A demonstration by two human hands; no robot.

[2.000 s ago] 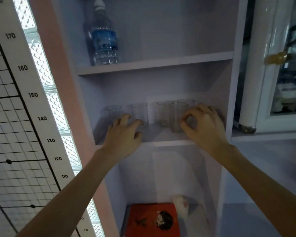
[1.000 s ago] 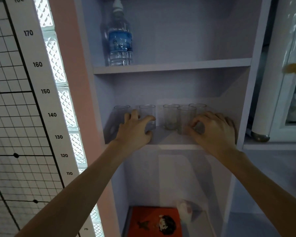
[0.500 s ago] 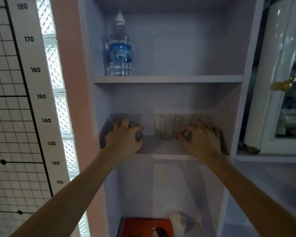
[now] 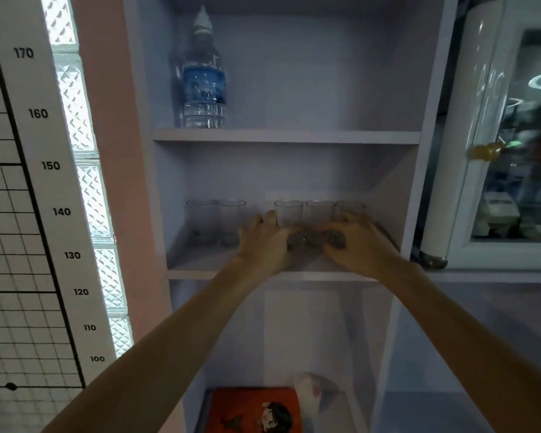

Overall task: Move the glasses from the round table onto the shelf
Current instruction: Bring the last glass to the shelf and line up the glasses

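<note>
Several clear glasses stand in a row on the middle shelf [image 4: 200, 267] of a pale cabinet. Two stand together at the left [image 4: 216, 220]. The other three are grouped to the right: a middle glass [image 4: 288, 212], one beside it [image 4: 319, 212] and the rightmost glass [image 4: 350, 207]. My left hand [image 4: 263, 245] is curled against the lower left side of the middle glass. My right hand [image 4: 361, 242] wraps the bases of the two right glasses. The hands hide the bottoms of these glasses.
A water bottle [image 4: 203, 82] stands on the shelf above. An orange book [image 4: 256, 410] and a white object [image 4: 310, 392] lie on the lower shelf. A height chart [image 4: 44, 182] hangs at the left. A glass-door cabinet [image 4: 497, 151] stands at the right.
My left hand has let go of the two left glasses and moved right to the middle glass. The right-hand glasses now stand in an even row. The camera has tilted slightly.
</note>
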